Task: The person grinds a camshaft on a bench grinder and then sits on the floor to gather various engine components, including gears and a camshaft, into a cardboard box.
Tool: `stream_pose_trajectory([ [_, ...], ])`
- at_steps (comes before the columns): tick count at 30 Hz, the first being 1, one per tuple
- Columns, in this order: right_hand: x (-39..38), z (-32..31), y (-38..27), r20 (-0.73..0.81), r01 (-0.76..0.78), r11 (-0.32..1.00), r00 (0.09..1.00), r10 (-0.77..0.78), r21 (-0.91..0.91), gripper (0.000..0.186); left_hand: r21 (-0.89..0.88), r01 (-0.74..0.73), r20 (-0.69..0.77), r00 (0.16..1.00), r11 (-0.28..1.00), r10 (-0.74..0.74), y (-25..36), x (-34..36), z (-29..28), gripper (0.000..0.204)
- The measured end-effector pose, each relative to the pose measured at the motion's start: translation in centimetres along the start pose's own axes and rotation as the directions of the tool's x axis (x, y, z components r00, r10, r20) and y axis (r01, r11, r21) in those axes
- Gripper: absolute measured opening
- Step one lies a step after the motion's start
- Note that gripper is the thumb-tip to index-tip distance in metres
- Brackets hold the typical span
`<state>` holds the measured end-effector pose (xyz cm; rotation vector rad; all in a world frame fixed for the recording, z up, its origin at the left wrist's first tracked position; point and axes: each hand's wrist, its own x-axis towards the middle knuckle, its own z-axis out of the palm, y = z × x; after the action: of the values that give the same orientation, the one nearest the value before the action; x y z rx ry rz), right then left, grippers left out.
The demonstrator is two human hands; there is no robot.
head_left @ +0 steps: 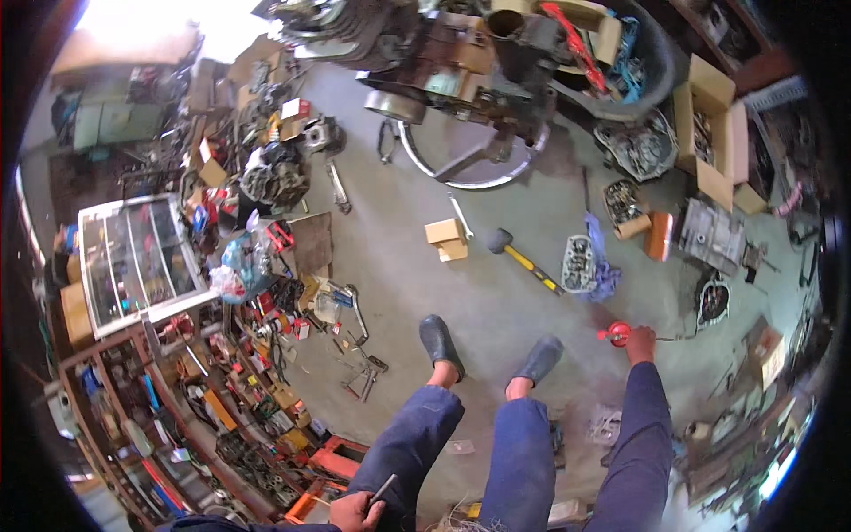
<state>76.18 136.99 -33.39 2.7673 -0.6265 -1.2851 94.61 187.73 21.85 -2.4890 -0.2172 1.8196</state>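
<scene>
My left hand (357,512) is closed at the lower edge, near my left thigh. A short grey metal rod (385,487) sticks up out of its fingers. My right arm reaches forward, and my right hand (640,344) grips a small round red can-like thing (619,333) just above the floor. A thin dark line runs out to the right beside that hand; I cannot make out whether it belongs to the red thing. Ahead of this hand, a metal engine cover (579,264) lies with a blue-violet cloth (604,277) against it.
A black-headed mallet (523,259), a small cardboard box (446,239) and a spanner (460,215) lie mid-floor. Rightward are an aluminium casing (712,235) and an open carton (707,133). A large metal ring (434,174) stands far ahead. Parts and a wooden rack (168,390) crowd the left.
</scene>
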Motion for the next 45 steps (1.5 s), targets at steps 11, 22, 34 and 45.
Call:
stream_pose_trajectory([
  [11, 2.2, -4.6, -0.5, -0.074, 0.133, 0.952, 0.984, -0.159, -0.276, 0.028, -0.158, -0.013, -0.068, 0.998, 0.987, 0.003, -3.6, -0.3, 3.3, 0.033],
  [22, -20.0, -9.7, -15.9, 0.182, -0.003, 0.976, 0.983, -0.037, 0.216, 0.08, -0.14, -0.14, -0.271, 0.958, 0.98, 0.098, -8.3, 1.6, 7.2, 0.039],
  [34, -43.5, -29.3, -20.3, 0.453, -0.063, 0.74, 0.824, -0.34, 0.67, 0.088, -0.177, -0.368, -0.415, 0.869, 0.913, 0.269, -12.3, 6.3, -2.6, 0.034],
  [45, -38.5, -47.8, -22.4, 0.293, 0.034, 0.75, 0.908, -0.299, 0.661, 0.076, -0.527, -0.277, -0.119, 0.96, 0.804, 0.254, -25.0, 9.6, -16.2, 0.035],
])
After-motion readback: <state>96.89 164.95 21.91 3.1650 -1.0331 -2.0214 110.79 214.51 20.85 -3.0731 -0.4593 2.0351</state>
